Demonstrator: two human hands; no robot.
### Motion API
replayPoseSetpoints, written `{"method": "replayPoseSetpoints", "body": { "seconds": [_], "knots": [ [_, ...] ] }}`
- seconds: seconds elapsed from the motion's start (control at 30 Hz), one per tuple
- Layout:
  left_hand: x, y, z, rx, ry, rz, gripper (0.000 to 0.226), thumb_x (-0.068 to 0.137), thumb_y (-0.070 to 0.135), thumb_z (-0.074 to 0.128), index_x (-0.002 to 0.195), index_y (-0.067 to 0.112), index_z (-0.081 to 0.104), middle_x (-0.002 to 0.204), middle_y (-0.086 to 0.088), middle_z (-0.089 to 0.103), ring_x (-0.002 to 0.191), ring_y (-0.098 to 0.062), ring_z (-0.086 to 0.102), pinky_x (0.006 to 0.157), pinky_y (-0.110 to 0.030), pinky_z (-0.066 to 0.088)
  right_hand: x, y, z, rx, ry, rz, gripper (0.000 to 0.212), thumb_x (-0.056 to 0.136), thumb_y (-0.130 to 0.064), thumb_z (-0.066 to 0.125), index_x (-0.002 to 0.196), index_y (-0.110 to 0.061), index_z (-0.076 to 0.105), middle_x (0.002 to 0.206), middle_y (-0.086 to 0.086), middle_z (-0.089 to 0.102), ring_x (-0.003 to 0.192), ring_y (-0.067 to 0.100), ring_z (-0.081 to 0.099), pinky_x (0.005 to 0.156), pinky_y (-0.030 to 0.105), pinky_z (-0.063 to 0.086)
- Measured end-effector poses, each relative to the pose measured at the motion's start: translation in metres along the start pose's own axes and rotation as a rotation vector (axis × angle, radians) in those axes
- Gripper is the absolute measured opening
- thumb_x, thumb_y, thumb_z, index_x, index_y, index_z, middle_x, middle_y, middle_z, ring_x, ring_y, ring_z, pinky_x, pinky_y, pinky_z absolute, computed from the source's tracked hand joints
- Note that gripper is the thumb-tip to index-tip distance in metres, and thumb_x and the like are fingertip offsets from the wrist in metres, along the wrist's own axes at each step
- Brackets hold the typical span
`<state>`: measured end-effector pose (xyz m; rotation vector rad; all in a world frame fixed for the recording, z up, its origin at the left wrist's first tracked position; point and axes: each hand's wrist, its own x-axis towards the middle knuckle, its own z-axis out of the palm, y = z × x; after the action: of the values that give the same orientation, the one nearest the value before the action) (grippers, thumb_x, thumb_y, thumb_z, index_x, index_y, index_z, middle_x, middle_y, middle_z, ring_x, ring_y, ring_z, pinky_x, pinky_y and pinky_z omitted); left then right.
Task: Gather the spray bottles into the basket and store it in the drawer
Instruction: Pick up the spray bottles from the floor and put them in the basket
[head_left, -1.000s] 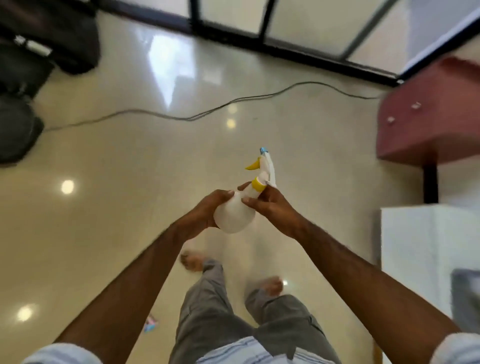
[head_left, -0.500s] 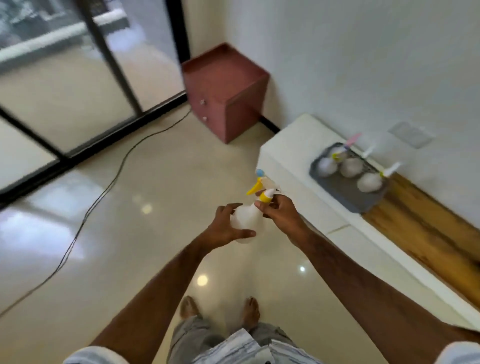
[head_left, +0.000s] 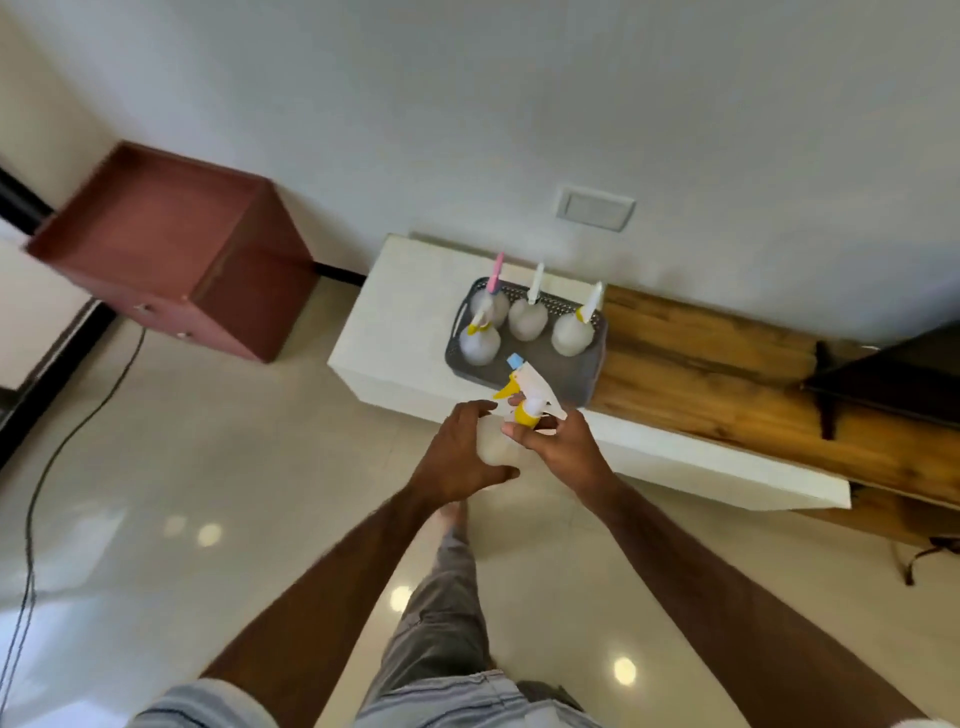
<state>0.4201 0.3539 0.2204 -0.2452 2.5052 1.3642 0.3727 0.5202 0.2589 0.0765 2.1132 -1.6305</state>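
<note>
I hold one white spray bottle (head_left: 522, 395) with a yellow trigger and blue nozzle in both hands. My left hand (head_left: 457, 457) cups its round body; my right hand (head_left: 558, 449) grips its yellow neck. It hangs just in front of a grey basket (head_left: 571, 371) that sits on a low white bench (head_left: 400, 322). Inside the basket stand several white spray bottles: one with a pink nozzle (head_left: 493, 299), one with a yellow trigger at the front left (head_left: 479, 340), one in the middle (head_left: 527, 317) and one at the right (head_left: 571, 332).
A dark red cabinet (head_left: 171, 249) with small knobs stands left of the bench. A wooden shelf surface (head_left: 727, 384) runs right of the basket, with a dark object (head_left: 893, 379) at its far end. A black cable (head_left: 57, 452) lies on the glossy floor at left.
My view has swung from the open floor to the wall and bench, and I have come closer to the basket. Both hands have kept hold of the bottle.
</note>
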Motion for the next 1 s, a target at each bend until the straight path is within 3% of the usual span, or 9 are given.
{"method": "replayPoseSetpoints", "body": {
  "seconds": [0.1, 0.23, 0.33, 0.47, 0.53, 0.7, 0.87, 0.93, 1.0],
  "knots": [
    [0.062, -0.01, 0.0, 0.048, -0.051, 0.027, 0.101, 0.054, 0.049, 0.09, 0.138, 0.021, 0.041, 0.129, 0.004, 0.043, 0.123, -0.014, 0.045, 0.101, -0.027, 0.043, 0.052, 0.003, -0.01, 0.001, 0.081, 0.059, 0.046, 0.073, -0.018, 0.088, 0.114, -0.015, 0.066, 0.102, 0.0, 0.077, 0.093, 0.013, 0.072, 0.082, 0.027, 0.057],
    [0.133, -0.025, 0.0, 0.014, -0.125, -0.02, 0.103, 0.05, 0.06, 0.086, 0.136, 0.022, 0.042, 0.128, 0.004, 0.043, 0.117, -0.015, 0.046, 0.099, -0.031, 0.046, 0.119, 0.012, -0.015, 0.094, 0.161, 0.123, 0.031, 0.077, 0.003, 0.079, 0.105, -0.002, 0.067, 0.092, 0.007, 0.074, 0.082, 0.005, 0.071, 0.075, 0.021, 0.055],
    [0.171, -0.055, -0.002, 0.095, -0.203, -0.044, 0.094, 0.056, 0.064, 0.076, 0.134, 0.019, 0.045, 0.126, 0.0, 0.051, 0.113, -0.018, 0.051, 0.097, -0.037, 0.046, 0.165, 0.024, -0.023, 0.088, 0.126, 0.15, 0.036, 0.077, 0.013, 0.074, 0.11, 0.0, 0.064, 0.103, 0.013, 0.07, 0.094, 0.017, 0.069, 0.088, 0.033, 0.055],
    [0.208, -0.114, -0.012, 0.183, -0.208, -0.229, 0.053, 0.078, 0.036, 0.072, 0.125, 0.016, 0.057, 0.121, -0.01, 0.057, 0.111, -0.029, 0.057, 0.097, -0.046, 0.047, 0.219, 0.053, -0.032, -0.16, -0.019, 0.06, 0.046, 0.076, 0.012, 0.07, 0.103, -0.026, 0.068, 0.114, 0.006, 0.072, 0.108, 0.018, 0.066, 0.093, 0.033, 0.052],
    [0.233, -0.136, -0.016, 0.167, -0.106, -0.289, 0.043, 0.085, 0.021, 0.071, 0.125, 0.01, 0.058, 0.122, -0.016, 0.055, 0.112, -0.036, 0.057, 0.098, -0.048, 0.047, 0.249, 0.069, -0.036, -0.208, -0.072, 0.049, 0.047, 0.078, 0.013, 0.066, 0.104, -0.025, 0.069, 0.119, 0.005, 0.071, 0.114, 0.017, 0.063, 0.093, 0.029, 0.052],
    [0.288, -0.162, -0.015, 0.091, 0.053, -0.383, 0.06, 0.089, 0.016, 0.066, 0.142, 0.009, 0.04, 0.142, -0.019, 0.04, 0.132, -0.034, 0.044, 0.111, -0.044, 0.037, 0.311, 0.103, -0.045, -0.293, -0.271, 0.027, 0.053, 0.08, 0.012, 0.062, 0.102, -0.036, 0.068, 0.125, -0.001, 0.067, 0.124, 0.017, 0.058, 0.1, 0.033, 0.049],
    [0.317, -0.17, 0.002, -0.038, -0.02, -0.442, 0.078, 0.088, 0.024, 0.065, 0.153, 0.013, 0.024, 0.156, -0.012, 0.03, 0.142, -0.025, 0.034, 0.11, -0.03, 0.031, 0.34, 0.114, -0.045, -0.412, -0.426, 0.01, 0.038, 0.086, 0.011, 0.06, 0.109, -0.018, 0.069, 0.116, -0.008, 0.067, 0.114, 0.007, 0.059, 0.091, 0.012, 0.044],
    [0.322, -0.18, 0.006, -0.047, -0.026, -0.433, 0.076, 0.08, 0.034, 0.066, 0.147, 0.018, 0.036, 0.146, -0.009, 0.045, 0.135, -0.026, 0.044, 0.112, -0.041, 0.039, 0.343, 0.114, -0.042, -0.395, -0.443, 0.01, 0.036, 0.085, 0.012, 0.059, 0.11, -0.012, 0.069, 0.114, -0.007, 0.068, 0.11, 0.007, 0.059, 0.089, 0.007, 0.043],
    [0.321, -0.187, 0.011, -0.045, -0.045, -0.431, 0.08, 0.075, 0.033, 0.067, 0.147, 0.017, 0.034, 0.146, -0.011, 0.045, 0.136, -0.028, 0.043, 0.111, -0.051, 0.041, 0.345, 0.114, -0.039, -0.376, -0.45, 0.005, 0.035, 0.085, 0.014, 0.058, 0.11, -0.009, 0.069, 0.114, -0.004, 0.068, 0.108, 0.004, 0.059, 0.087, 0.003, 0.043]
  ]
}}
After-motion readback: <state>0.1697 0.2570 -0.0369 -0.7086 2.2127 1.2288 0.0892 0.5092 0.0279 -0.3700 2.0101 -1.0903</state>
